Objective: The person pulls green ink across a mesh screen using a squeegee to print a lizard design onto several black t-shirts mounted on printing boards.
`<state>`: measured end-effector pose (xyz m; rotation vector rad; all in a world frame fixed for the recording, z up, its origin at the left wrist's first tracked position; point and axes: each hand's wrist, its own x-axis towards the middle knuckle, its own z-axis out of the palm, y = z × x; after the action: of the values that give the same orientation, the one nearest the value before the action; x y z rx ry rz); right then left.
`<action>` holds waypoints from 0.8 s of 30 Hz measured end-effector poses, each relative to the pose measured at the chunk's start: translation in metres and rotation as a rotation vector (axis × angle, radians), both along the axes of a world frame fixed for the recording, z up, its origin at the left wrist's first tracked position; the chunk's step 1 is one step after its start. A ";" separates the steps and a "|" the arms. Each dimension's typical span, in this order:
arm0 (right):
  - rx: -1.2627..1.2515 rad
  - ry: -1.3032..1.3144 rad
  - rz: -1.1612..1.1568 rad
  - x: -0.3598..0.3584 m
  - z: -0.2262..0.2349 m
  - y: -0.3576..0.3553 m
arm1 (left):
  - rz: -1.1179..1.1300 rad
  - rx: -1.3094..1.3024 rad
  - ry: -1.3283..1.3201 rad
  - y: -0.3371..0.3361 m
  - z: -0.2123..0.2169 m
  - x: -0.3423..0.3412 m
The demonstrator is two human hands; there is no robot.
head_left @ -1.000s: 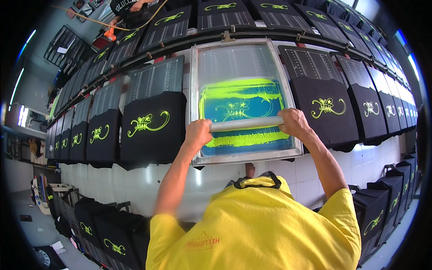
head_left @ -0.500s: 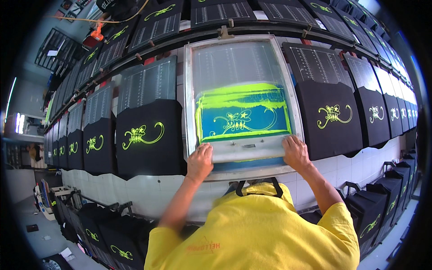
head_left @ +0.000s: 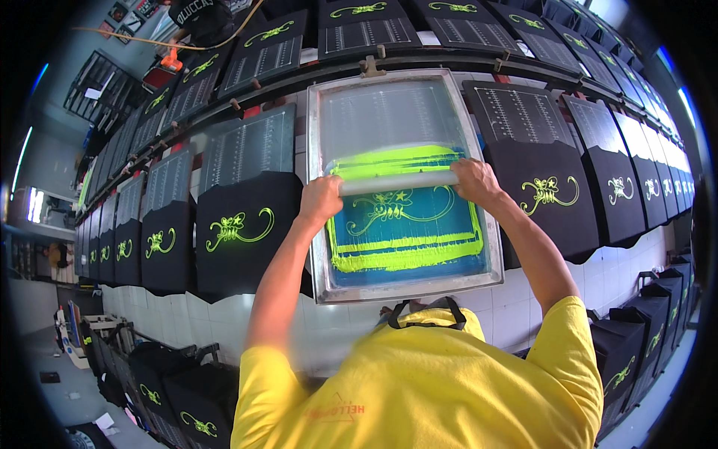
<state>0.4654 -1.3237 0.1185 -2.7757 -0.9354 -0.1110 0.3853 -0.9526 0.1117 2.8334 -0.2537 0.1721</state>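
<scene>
A printing screen [head_left: 407, 291] in a pale metal frame lies over a dark board in front of me. Across its mesh runs a squeegee [head_left: 400, 182], gripped at its two ends. My left hand [head_left: 321, 198] is closed round the left end, close to the frame's left side. The right end sits in my closed right hand [head_left: 476, 181]. Bright yellow-green ink [head_left: 404, 259] forms bands on the blue stencil, both beyond the squeegee and near the front. A curling flower design [head_left: 389, 209] shows on the near side of the squeegee, its upper part partly covered.
Black shirts [head_left: 238, 232] with the same yellow-green design lie on boards to the left, and another black shirt [head_left: 550, 194] lies on the right. A rail [head_left: 307, 78] runs behind the screen. Someone in a dark shirt [head_left: 202, 21] stands at the far left, near a yellow cable [head_left: 149, 34].
Both hands have moved the squeegee away from me, from the screen's front edge to past its middle. The near band of ink and more of the blue stencil are now uncovered.
</scene>
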 end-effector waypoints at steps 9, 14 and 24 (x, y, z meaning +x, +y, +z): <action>0.097 -0.009 0.002 -0.143 0.002 -0.039 | 0.022 -0.057 -0.048 -0.039 -0.007 -0.152; 0.132 -0.024 0.009 -0.177 0.003 -0.039 | 0.036 -0.020 -0.064 -0.052 -0.012 -0.190; 0.047 -0.076 -0.002 -0.109 -0.016 -0.023 | -0.035 0.053 -0.214 -0.029 -0.030 -0.115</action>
<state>0.3565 -1.3469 0.1028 -2.7467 -0.9355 -0.2369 0.2700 -0.9819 0.0813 2.8610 -0.3579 0.4683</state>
